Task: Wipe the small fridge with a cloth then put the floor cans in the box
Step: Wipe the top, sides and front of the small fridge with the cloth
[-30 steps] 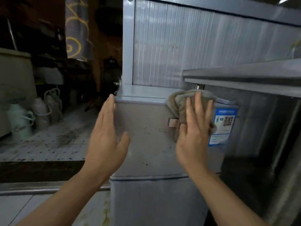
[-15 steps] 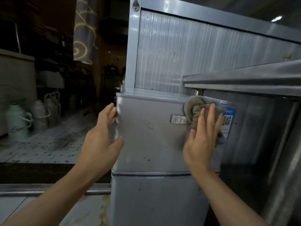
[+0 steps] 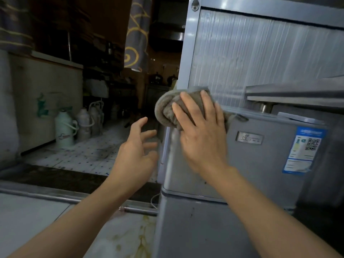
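1. The small fridge (image 3: pixel 260 161) is right in front of me, silver-grey, its upper door filling the right half of my view and a 2nd door below it.
2. My cloth (image 3: pixel 167 110), a bunched grey-brown rag, sits on the top left corner of that upper door, spilling over the edge to the left.
3. My right hand (image 3: pixel 201 135) is flat on the cloth, fingers spread and pointing up, palm pressing it against the fridge; the hand is blurred.
4. My left hand (image 3: pixel 137 151) is off the fridge, just beside its left edge, fingers loose and parted, holding nothing.
5. So the 2 hands are apart, with the fridge's left edge between them.
6. On the door, right of my hand, there's a small metal badge (image 3: pixel 249 138), and further right a blue and white sticker (image 3: pixel 301 149) with a QR code.
7. A steel shelf (image 3: pixel 297 94) juts in from the right, above the fridge top.
8. Behind the fridge rises a ribbed metal panel (image 3: pixel 260 53) in a steel frame.
9. Off to the left, on a speckled tiled floor (image 3: pixel 83 155), stands a pale green flask (image 3: pixel 64 129) with more jugs just beside it.
10. A patterned curtain (image 3: pixel 135 34) with yellow swirls hangs in the dark doorway beyond.
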A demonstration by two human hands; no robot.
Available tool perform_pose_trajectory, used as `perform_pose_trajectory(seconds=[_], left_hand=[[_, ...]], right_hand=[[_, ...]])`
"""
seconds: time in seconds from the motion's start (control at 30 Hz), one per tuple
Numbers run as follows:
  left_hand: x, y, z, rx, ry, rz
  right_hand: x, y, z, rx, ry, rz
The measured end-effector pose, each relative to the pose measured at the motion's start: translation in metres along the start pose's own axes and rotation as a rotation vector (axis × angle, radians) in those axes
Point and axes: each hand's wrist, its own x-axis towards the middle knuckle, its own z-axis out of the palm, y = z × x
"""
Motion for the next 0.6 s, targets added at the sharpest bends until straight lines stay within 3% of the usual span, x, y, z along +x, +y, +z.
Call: perform_pose_trajectory(seconds=[0.1, 0.23, 0.37, 0.5, 0.6], left_hand=[[-0.004, -0.016, -0.004, 0.028, 0.074, -0.044], [-0.015, -0.028, -0.006, 0.082, 0.062, -0.075], [-0.028, -0.031, -0.008, 0.136, 0.065, -0.068], [-0.035, -0.025, -0.006, 0.188, 0.026, -0.049], [-0.036, -0.015, -0.002, 0.182, -0.004, -0.04]], right_hand=[[0.013, -0.004, 0.005, -0.057, -0.001, -0.089], [-0.016, -0.005, 0.023, -0.116, 0.002, -0.274], [-0.076, -0.022, 0.043, -0.145, -0.103, -0.48], [-0.113, -0.023, 0.048, -0.107, -0.207, -0.577], [-0.111, 0.002, 0.037, -0.1, -0.183, -0.644]])
